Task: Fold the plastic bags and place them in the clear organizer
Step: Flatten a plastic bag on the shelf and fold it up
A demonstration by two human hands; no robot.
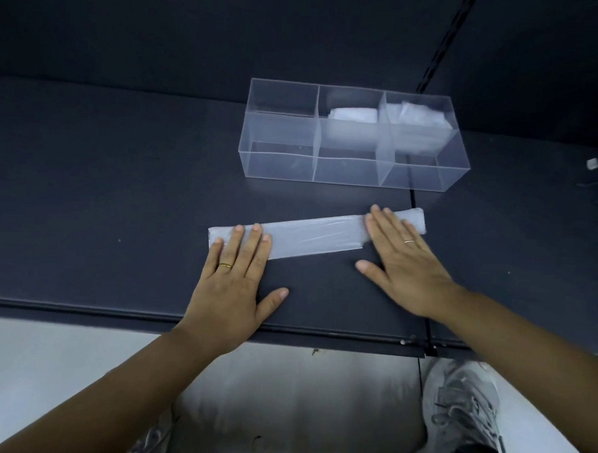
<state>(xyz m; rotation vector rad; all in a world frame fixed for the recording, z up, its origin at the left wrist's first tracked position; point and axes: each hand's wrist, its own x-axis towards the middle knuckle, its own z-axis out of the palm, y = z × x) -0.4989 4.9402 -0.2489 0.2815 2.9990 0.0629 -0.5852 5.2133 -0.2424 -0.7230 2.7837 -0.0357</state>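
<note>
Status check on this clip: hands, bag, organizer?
Left hand and right hand flat, open, pressing the bag, folded into a long strip. Organizer behind it: folded bags in middle and right sections, left empty. Nothing in the way.

Dim, soft overhead light, slight motion blur, wide-angle edge distortion

Blurred along its knuckles and wrist: the right hand [404,261], flat over part of the folded plastic bag [316,232], hiding the strip beneath. Likewise hidden under the left hand [233,278]: the bag's left end. Hazy behind the clear organizer [279,164] walls: folded bags [354,114], count impossible to tell. Cut off at the bottom edge: a shoe [461,408]. Too small to identify: a pale object [592,163] far right.
</note>
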